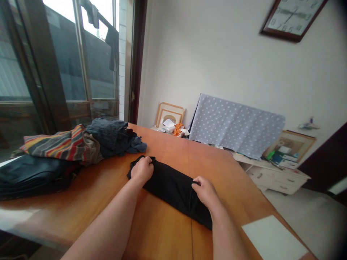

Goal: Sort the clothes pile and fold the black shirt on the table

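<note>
Left grip (142, 169) pinches black cloth (173, 187) end | right grip (205, 191) mid-fold

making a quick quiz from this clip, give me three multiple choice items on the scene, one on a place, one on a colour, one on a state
1. Where does the pile of clothes lie?
A. on the table's left part, by the window
B. on the floor
C. on the white drawers

2. What colour is the folded garment under the hands?
A. white
B. black
C. orange

3. How do the hands meet the garment?
A. both hover clear above it
B. only one touches it
C. the left hand and the right hand each grip an end of it

Answers: 1 A, the pile sits on the wooden table near the glass door. 2 B, the cloth is plainly black. 3 C, each hand's fingers curl into the fabric.
</note>
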A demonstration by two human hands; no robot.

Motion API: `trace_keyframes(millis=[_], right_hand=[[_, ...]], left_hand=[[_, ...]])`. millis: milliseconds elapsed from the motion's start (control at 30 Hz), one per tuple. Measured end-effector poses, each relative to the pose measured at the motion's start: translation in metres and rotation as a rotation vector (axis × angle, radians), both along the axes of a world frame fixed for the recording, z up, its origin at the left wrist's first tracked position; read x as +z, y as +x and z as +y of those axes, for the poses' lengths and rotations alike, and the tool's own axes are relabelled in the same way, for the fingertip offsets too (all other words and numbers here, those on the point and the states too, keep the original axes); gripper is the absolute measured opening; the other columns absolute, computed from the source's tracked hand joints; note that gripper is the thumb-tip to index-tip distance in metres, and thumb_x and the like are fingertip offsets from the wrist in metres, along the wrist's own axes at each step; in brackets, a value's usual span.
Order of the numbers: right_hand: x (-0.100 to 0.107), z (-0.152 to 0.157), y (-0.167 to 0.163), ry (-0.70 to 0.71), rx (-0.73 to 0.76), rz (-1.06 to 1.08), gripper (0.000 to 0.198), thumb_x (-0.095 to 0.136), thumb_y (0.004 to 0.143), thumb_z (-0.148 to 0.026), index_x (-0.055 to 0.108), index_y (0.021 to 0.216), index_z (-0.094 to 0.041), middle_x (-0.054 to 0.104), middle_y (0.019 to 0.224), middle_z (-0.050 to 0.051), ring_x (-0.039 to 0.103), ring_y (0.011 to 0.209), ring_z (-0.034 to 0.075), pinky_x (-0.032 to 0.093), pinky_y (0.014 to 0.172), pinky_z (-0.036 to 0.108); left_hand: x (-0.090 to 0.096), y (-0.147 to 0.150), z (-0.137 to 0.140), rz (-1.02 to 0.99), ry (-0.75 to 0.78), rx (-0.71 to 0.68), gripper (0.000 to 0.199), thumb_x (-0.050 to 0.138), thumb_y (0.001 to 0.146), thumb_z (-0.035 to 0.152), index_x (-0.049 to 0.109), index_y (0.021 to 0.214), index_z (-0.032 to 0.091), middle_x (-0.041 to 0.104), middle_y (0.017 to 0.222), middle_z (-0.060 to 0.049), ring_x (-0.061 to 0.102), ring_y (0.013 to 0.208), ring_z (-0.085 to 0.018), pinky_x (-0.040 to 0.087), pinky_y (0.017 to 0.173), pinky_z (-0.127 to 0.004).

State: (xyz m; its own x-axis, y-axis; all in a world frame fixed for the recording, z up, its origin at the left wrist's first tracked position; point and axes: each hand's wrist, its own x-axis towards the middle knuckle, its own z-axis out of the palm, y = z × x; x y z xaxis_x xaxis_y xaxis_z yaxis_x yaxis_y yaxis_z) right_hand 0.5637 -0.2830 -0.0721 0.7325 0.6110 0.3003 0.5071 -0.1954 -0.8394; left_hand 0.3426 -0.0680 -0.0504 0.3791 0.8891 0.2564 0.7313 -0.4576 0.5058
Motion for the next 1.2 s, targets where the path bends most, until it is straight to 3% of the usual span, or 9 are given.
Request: trace_keyframes(millis=[100,267,333,433,533,667,800,933,1200], right_hand=[[0.008,0.001,0.009,0.144,-0.123,0.120,0.018,0.068,0.070,-0.039,0.068,0.076,-0.022,0.069,0.071,0.001,0.062,0.072,0.021,0.046,0.068,0.031],[0.021,-0.006,0.026,0.645,-0.305,0.534,0.026,0.068,0.071,-0.037,0.065,0.089,-0.020,0.071,0.082,0.001,0.066,0.076,0.020,0.051,0.066,0.030],[0.024,-0.013,0.032,0.692,-0.317,0.629,0.027,0.066,0.072,-0.040,0.065,0.087,-0.018,0.070,0.079,0.002,0.067,0.073,0.021,0.053,0.065,0.031],[0.024,-0.024,0.041,0.536,-0.401,0.555,0.034,0.064,0.074,-0.050,0.067,0.082,-0.017,0.070,0.077,0.004,0.066,0.075,0.023,0.053,0.067,0.033],[0.022,-0.025,0.043,0.394,-0.514,0.243,0.038,0.067,0.073,-0.048,0.068,0.094,-0.017,0.073,0.091,0.007,0.067,0.089,0.026,0.052,0.078,0.034],[0.018,-0.016,0.037,0.269,-0.478,-0.088,0.045,0.055,0.081,-0.046,0.064,0.115,-0.019,0.072,0.111,0.011,0.067,0.102,0.028,0.049,0.089,0.036],[0.012,-0.006,0.025,0.112,-0.237,-0.145,0.043,0.045,0.087,-0.046,0.067,0.116,-0.021,0.072,0.117,0.011,0.068,0.106,0.027,0.050,0.090,0.034],[0.003,0.002,0.013,-0.187,-0.086,-0.189,0.043,0.051,0.083,-0.035,0.069,0.119,-0.021,0.072,0.118,0.011,0.067,0.112,0.028,0.048,0.096,0.035],[0.021,-0.007,0.001,-0.517,-0.128,-0.237,0.056,0.054,0.074,-0.018,0.067,0.128,-0.021,0.073,0.113,0.012,0.069,0.107,0.026,0.048,0.094,0.035]], left_hand=[[-0.003,-0.001,0.011,-0.233,-0.060,0.114,0.028,0.048,0.091,0.040,0.066,0.104,0.024,0.072,0.101,-0.009,0.065,0.090,-0.026,0.043,0.071,-0.033],[-0.010,-0.003,0.030,-0.656,-0.035,0.238,0.034,0.044,0.093,0.039,0.061,0.112,0.017,0.069,0.100,-0.009,0.064,0.090,-0.021,0.047,0.076,-0.030],[-0.009,-0.004,0.034,-0.761,-0.003,0.315,0.034,0.044,0.092,0.037,0.060,0.114,0.017,0.068,0.102,-0.008,0.064,0.090,-0.021,0.048,0.079,-0.030],[-0.001,-0.007,0.030,-0.797,0.049,0.404,0.035,0.047,0.092,0.037,0.058,0.119,0.017,0.067,0.106,-0.008,0.064,0.097,-0.023,0.049,0.085,-0.034],[0.011,-0.006,0.015,-0.618,0.176,0.457,0.043,0.050,0.092,0.043,0.055,0.127,0.020,0.063,0.121,-0.013,0.058,0.114,-0.032,0.045,0.094,-0.046],[0.013,0.001,-0.004,-0.408,0.333,0.177,0.040,0.043,0.096,0.037,0.054,0.131,0.021,0.062,0.129,-0.012,0.053,0.122,-0.031,0.040,0.104,-0.045],[-0.005,0.010,-0.005,-0.176,0.229,-0.123,0.045,0.042,0.094,0.029,0.054,0.136,0.021,0.060,0.137,-0.009,0.055,0.122,-0.027,0.042,0.103,-0.039],[-0.021,0.011,0.003,0.027,0.096,-0.118,0.056,0.046,0.088,0.022,0.051,0.144,0.016,0.056,0.144,-0.011,0.053,0.125,-0.031,0.041,0.105,-0.042],[-0.019,0.009,0.004,0.118,0.058,-0.130,0.062,0.037,0.083,0.008,0.055,0.142,0.013,0.060,0.139,-0.013,0.056,0.118,-0.032,0.046,0.097,-0.042]])
